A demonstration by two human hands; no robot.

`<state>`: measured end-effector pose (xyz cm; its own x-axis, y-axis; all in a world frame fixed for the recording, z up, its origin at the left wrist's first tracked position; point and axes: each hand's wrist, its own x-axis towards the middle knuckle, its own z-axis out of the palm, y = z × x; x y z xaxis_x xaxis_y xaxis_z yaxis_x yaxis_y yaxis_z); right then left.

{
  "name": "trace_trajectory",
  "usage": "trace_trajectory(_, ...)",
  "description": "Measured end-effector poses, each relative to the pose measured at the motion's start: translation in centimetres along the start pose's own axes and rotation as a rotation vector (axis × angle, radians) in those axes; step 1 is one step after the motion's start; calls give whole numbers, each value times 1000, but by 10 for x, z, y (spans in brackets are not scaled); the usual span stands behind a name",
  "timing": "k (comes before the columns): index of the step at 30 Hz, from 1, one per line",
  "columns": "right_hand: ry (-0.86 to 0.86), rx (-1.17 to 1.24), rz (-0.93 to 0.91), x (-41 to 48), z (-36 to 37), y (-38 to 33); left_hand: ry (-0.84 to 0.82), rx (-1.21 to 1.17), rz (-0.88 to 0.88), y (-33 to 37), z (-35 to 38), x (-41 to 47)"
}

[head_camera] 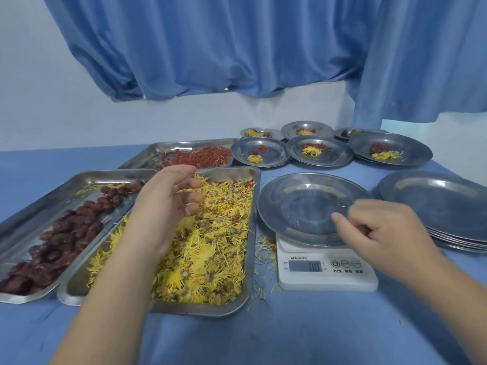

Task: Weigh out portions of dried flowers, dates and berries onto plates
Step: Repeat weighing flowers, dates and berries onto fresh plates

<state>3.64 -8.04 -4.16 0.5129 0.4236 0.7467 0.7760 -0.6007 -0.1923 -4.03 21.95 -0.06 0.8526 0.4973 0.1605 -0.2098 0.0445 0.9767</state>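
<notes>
My left hand (168, 196) hovers over the tray of yellow dried flowers (210, 248), fingers loosely bent, and I see nothing in it. To its left lies a tray of dark red dates (66, 233). Behind both is a tray of red berries (200, 158). A white digital scale (326, 272) reads 0.0 and carries an empty steel plate (279, 196). My right hand (379, 233) sits over that plate's near right rim, fingers curled and one digit lying across the plate. Nothing shows in its grasp.
Several steel plates (319, 151) holding small portions of flowers and red pieces stand at the back right. A stack of empty plates (434, 201) is right of the scale. Loose petals (263, 246) lie between tray and scale. A blue curtain (237, 48) hangs behind the blue table.
</notes>
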Motion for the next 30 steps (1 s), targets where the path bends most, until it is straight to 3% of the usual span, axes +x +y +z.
trace_trajectory(4, -7, 22, -9, -1, -1, -6, -19, 592, -3, 13, -30, 11)
trace_trajectory(8, -41, 24, -68, -3, 0, -16, -63, 816, 141, 27, -36, 12)
trace_trajectory(13, -84, 50, -73, -4, 1, -19, -388, 1327, 88, 11, -28, 31)
trace_trajectory(16, -108, 46, -75, -5, 2, -19, -507, 1503, 15, -9, -25, 42)
trace_trajectory(23, -144, 60, -69, -8, 7, -17, -508, 1580, 56, -11, -29, 51)
trace_trajectory(30, -157, 85, -64, -9, 7, -13, -356, 1277, 100, 7, -42, 46)
